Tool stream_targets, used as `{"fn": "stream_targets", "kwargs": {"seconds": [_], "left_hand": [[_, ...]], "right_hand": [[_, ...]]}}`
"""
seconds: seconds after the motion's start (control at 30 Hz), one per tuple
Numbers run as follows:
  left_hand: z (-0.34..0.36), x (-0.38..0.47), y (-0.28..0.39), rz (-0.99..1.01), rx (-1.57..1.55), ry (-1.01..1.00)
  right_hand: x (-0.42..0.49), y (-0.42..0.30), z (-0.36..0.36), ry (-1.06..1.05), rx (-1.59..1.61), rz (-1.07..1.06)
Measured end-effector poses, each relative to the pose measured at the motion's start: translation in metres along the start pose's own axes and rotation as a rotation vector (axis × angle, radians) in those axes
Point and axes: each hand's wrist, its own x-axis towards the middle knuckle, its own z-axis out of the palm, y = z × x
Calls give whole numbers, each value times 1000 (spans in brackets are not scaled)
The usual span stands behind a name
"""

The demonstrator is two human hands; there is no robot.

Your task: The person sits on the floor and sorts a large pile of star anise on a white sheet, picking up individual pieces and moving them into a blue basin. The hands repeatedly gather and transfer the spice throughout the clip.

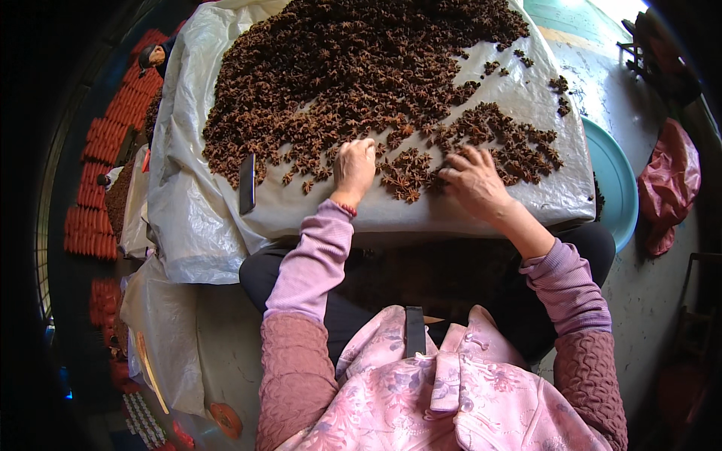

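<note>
A large heap of dried star anise (338,73) covers much of a table draped with a whitish plastic sheet (197,208). My left hand (355,169), a red bead bracelet at its wrist, rests at the heap's near edge with its fingers curled down; whether it holds a piece is hidden. To its right lies a small cluster of star anise (407,175). My right hand (472,179) is spread over the pieces beside that cluster, fingers bent and apart, touching a second, wider group (513,146). What lies under its fingertips is partly hidden.
A dark smartphone (247,184) lies left of my left hand. A turquoise basin (615,186) stands beyond the table's right edge, near a red plastic bag (668,186) on the floor. At the far left are stacked red sacks (90,231) and another person's head (151,56).
</note>
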Motion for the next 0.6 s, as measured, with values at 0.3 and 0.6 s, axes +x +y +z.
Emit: {"fn": "stream_targets", "kwargs": {"seconds": [0.3,0.6], "left_hand": [[31,41,27,62,-67,-164],[41,54,37,215,43,-111]], "right_hand": [[-2,18,-35,31,-23,172],[-3,25,-22,218,61,70]]}}
